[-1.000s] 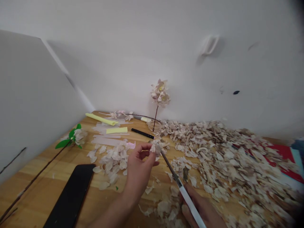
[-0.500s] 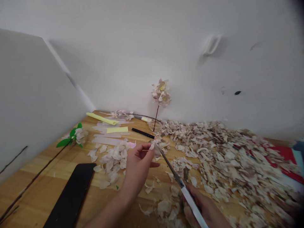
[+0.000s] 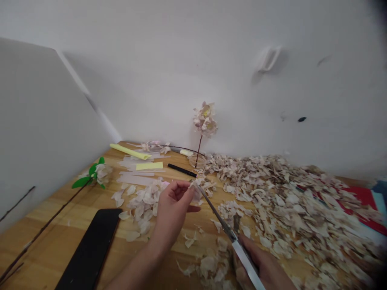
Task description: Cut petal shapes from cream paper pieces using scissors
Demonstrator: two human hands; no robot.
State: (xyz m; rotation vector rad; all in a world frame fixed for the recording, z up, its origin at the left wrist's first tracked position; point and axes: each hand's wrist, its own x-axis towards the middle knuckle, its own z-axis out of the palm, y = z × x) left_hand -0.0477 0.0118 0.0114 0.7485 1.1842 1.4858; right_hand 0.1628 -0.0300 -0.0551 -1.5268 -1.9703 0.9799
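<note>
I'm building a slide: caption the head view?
Left hand pinches a pale petal at the tip of a tool in the right hand, beside heaped petals.

You hold a thin, pale petal (image 3: 197, 195), partly hidden; your white-handled metal tool (image 3: 227, 230) slants away, tip at the petal.

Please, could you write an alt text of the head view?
The left hand pinches a thin pale piece at the tip of a white-handled tool in the right hand. Loose petals are piled on the right of the wooden table.
</note>
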